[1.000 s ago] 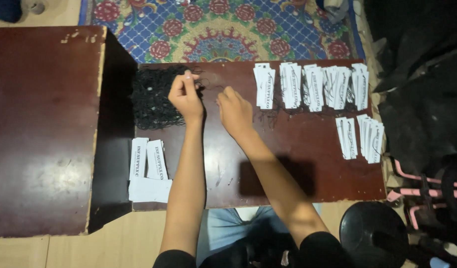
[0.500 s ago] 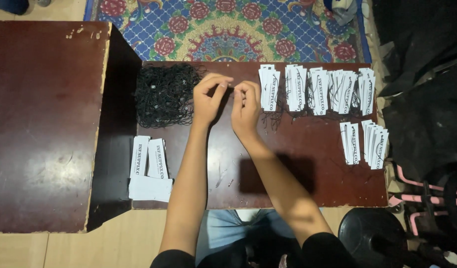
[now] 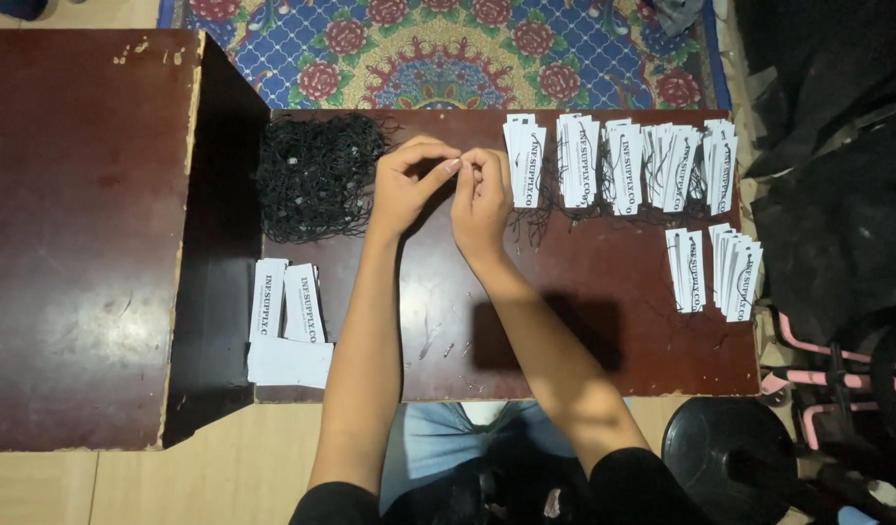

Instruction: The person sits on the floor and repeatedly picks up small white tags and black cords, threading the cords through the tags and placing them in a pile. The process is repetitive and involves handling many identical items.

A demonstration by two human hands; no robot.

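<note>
My left hand [image 3: 407, 187] and my right hand [image 3: 482, 199] meet above the middle of the low dark wooden table [image 3: 584, 340]. Their fingertips pinch together on a thin black string that hardly shows. Just left of my left hand lies a tangled pile of black strings [image 3: 316, 185]. To the right of my right hand, a row of white paper tag stacks [image 3: 613, 165] runs along the far edge, with dark strings trailing from them.
Two more tag stacks [image 3: 725, 272] lie at the table's right edge, and a few loose tags [image 3: 287, 321] at its front left. A taller brown cabinet top [image 3: 78, 243] adjoins on the left. A patterned rug [image 3: 438, 53] lies beyond. Dark cloth [image 3: 837, 194] and a black round disc [image 3: 730, 457] sit at the right.
My left hand left the edge of the string pile and moved right. My right hand came in to meet it, and both now pinch together at the table's middle.
</note>
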